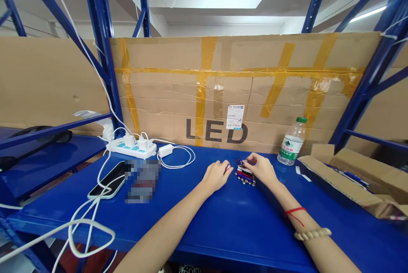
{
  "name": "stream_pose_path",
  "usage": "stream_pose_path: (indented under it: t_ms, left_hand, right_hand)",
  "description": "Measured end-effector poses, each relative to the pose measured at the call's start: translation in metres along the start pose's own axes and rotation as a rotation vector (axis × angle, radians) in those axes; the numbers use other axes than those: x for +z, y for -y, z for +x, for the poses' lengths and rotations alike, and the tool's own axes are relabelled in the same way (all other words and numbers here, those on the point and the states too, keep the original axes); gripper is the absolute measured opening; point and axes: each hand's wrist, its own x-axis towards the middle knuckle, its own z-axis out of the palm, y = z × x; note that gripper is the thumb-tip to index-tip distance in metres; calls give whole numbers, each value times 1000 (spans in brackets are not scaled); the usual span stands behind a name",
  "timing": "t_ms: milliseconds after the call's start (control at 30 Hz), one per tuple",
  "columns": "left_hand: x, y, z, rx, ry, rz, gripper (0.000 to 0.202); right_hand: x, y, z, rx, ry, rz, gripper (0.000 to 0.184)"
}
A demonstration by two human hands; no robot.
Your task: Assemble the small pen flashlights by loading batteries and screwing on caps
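Note:
On the blue table lies a small cluster of shiny metallic tubes [245,176] in red, blue, silver and dark colours, with round silver ends facing me. My left hand [216,176], just left of the cluster, is closed around a small red tube [227,168]; only a bit of it shows between thumb and fingers. My right hand [262,169] reaches in from the right with its thumb and fingers pinched at the far edge of the cluster. What sits between those fingertips is mostly hidden.
An open cardboard box [341,179] with blue pens stands at the right, near a green-capped water bottle [291,142]. A white power strip [132,147], tangled white cables and a phone [110,181] occupy the left. A taped cardboard panel [165,98] closes off the back.

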Motion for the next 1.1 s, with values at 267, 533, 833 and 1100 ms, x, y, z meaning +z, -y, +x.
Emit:
stream_pose_path:
  t_ms: [267,533,833,1100]
  left_hand:
    - [6,5,1,7,10,6,28]
    - [9,6,2,-61,22,26,31]
    - [6,6,2,2,-17,-78,29]
    - [4,10,1,31,-78,-241,28]
  right_hand:
    - [17,28,-5,-89,168,446,33]
    - [25,26,-4,-63,219,605,35]
    - [17,30,-3,73,207,668,40]
    - [14,33,-4,94,249,765,34]
